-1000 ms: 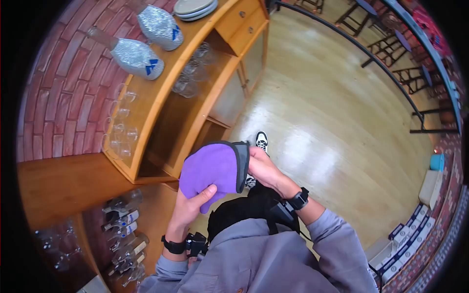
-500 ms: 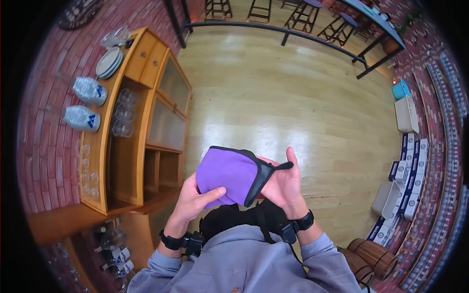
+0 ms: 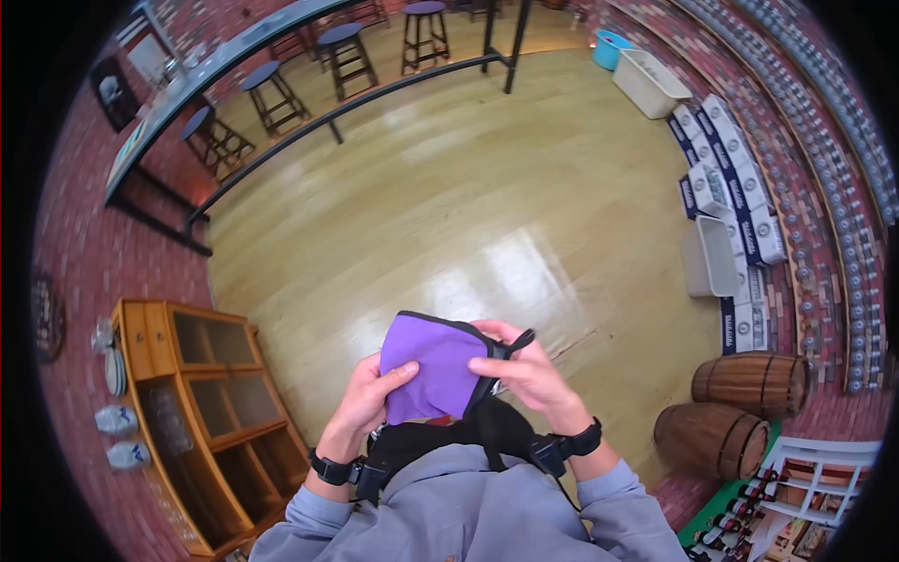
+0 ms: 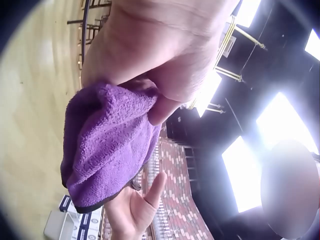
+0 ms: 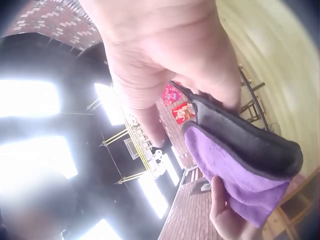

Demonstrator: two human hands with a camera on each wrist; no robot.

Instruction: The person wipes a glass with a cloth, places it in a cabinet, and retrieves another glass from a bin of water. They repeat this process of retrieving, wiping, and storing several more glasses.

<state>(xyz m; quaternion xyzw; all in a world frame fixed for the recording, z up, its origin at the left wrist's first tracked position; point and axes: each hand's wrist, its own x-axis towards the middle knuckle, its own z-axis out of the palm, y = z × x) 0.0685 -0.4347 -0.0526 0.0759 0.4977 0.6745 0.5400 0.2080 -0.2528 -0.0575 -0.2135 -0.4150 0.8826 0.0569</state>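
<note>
A purple plush cloth point(image 3: 435, 365) with black edging and a dark grey band is held in front of the person's body. At its left side the left hand point(image 3: 361, 398) pinches it, thumb on top and fingers underneath. The right hand point(image 3: 529, 375) is at the black-edged side, beside a small black loop point(image 3: 521, 343). In the right wrist view, its fingers go behind the dark band point(image 5: 240, 140), while its thumb point(image 5: 150, 127) stands apart from the cloth. The left wrist view also shows the right hand's thumb point(image 4: 157, 190) raised off it.
A wooden cabinet point(image 3: 215, 412) stands at lower left, a long bar table point(image 3: 206, 80) with stools at the back. Along the right are stacked boxes point(image 3: 749, 187), pale bins point(image 3: 712, 258), two wooden barrels point(image 3: 714, 440) and a bottle rack. Wooden floor point(image 3: 393, 206) lies ahead.
The view has swung right, bringing the barrels and boxes further in. The right hand came away from inside the cloth's edge, opened palm up, then its thumb moved over the black edge.
</note>
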